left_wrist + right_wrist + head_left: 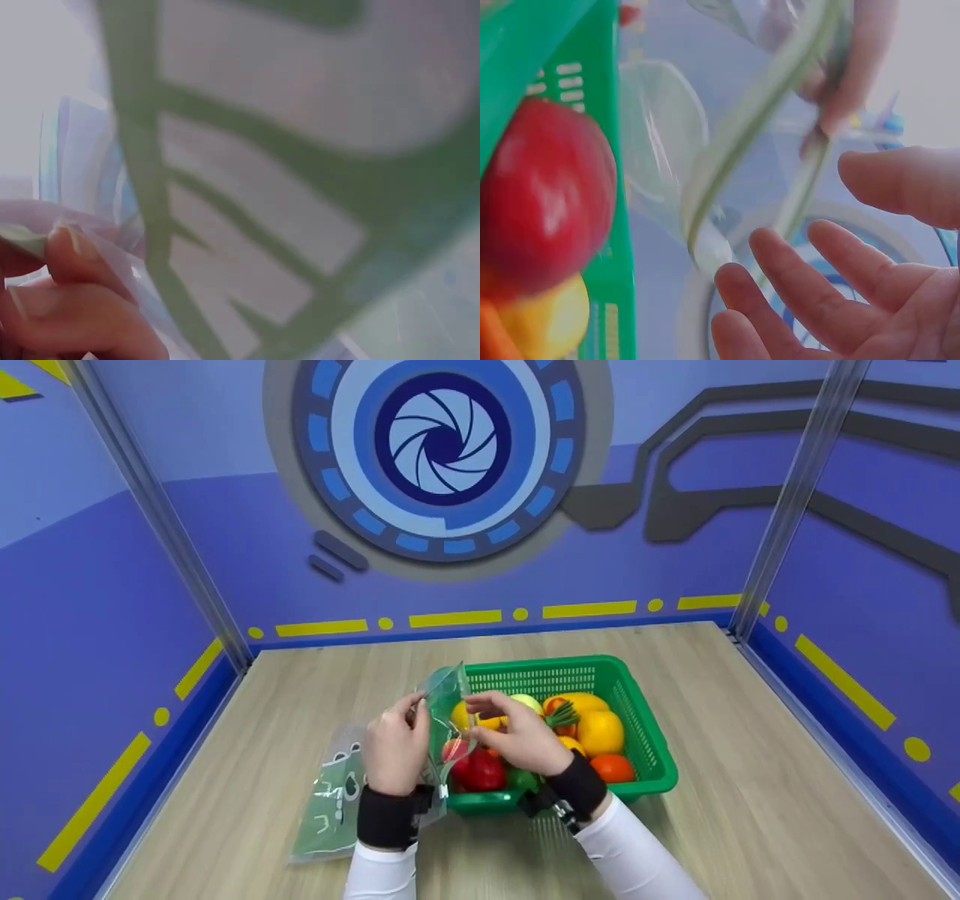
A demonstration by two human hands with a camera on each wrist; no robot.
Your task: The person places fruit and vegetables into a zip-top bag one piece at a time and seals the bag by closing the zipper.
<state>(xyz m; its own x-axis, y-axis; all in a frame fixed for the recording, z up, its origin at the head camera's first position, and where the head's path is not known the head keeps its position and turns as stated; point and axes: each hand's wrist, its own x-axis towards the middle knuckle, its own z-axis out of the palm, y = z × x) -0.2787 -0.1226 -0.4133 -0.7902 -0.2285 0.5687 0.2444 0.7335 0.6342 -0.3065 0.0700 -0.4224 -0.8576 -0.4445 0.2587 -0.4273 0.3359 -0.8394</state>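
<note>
Pinching clear bag (445, 714) with left hand (394, 750) | held right hand (525, 739) spread beside its mouth | had basket (652, 727) nearer right.

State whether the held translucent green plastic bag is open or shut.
Open: the translucent green plastic bag shows its two rim edges standing apart in the right-wrist view.

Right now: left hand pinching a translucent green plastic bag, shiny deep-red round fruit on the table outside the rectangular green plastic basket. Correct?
Not quite: the head view shows the shiny deep-red round fruit inside the rectangular green plastic basket. The left hand does pinch the translucent green plastic bag.
</note>
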